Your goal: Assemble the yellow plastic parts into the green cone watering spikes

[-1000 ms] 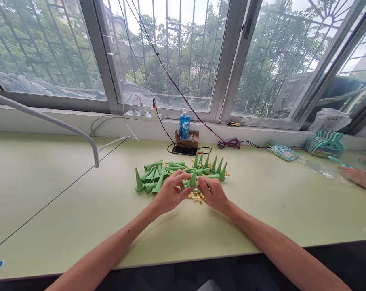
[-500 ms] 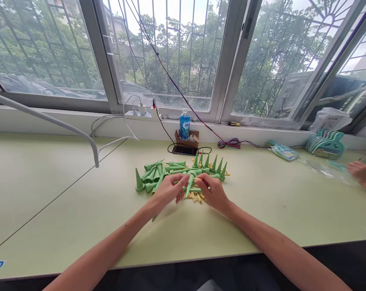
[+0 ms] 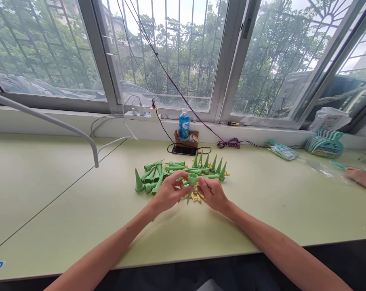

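My left hand (image 3: 171, 190) is closed around a green plastic watering spike (image 3: 192, 178), holding it with the open, ribbed cup end up and the point down. My right hand (image 3: 212, 192) pinches beside the spike's cup. A small yellow plastic piece seen at its fingertips a moment ago is now mostly hidden by the fingers. Loose yellow pieces (image 3: 196, 198) lie on the table below the hands. To the left is a heap of green spikes (image 3: 154, 174); one spike (image 3: 138, 181) stands upright at its edge. Several more spikes (image 3: 213, 163) stand point-up behind my right hand.
A phone (image 3: 184, 150) with a cable lies behind the spikes, before a small carton (image 3: 187, 141) and a blue bottle (image 3: 184, 125). Coiled wires (image 3: 229, 143), bagged items (image 3: 282, 151) and teal plastic pieces (image 3: 324, 145) are rightward. Another person's hand (image 3: 360, 178) works far right. A white tube (image 3: 64, 127) crosses left.
The spike in my left hand has turned over from point-up to point-down, its open cup now facing up. My right hand stays close beside it. The other person's hand has shifted slightly.
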Demonstrator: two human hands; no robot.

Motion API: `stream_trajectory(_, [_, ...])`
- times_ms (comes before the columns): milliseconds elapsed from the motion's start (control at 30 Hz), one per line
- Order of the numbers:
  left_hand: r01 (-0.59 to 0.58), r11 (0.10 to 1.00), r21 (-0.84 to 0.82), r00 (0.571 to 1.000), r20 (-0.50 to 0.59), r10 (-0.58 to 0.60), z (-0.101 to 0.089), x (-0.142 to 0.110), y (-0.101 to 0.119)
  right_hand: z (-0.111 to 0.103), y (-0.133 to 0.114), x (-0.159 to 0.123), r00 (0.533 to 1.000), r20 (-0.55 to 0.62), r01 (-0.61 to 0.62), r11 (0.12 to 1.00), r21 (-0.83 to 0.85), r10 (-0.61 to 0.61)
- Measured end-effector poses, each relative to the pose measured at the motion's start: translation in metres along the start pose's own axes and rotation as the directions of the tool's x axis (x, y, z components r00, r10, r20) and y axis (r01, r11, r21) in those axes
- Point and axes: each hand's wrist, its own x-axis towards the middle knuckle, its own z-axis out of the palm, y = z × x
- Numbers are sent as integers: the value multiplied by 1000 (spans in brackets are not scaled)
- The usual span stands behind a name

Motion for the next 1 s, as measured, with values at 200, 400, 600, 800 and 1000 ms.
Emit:
stream_trajectory(200, [-91,993,77,994,-47,95,2,1,-4,1,1,0,1000,-13,-27,1000,12,27])
stream_trajectory(400, [-7,1000,10,999,-44,7,2,0,7,0,5,0,993,-89,-83,997,12,83])
stream_trajectory(600, [155,974,-167,988,22,-153,1,0,16,-1,2,0,998,-27,-49,999,-2,49])
stream_trajectory(800, [232,964,-131,970,105,-219,-1,0,16,-1,3,2,999,35,21,999,-47,-19])
stream_trajectory(1000, [163,979,-124,980,132,-146,-4,0,15,-2,3,1,998,47,34,997,-63,-31])
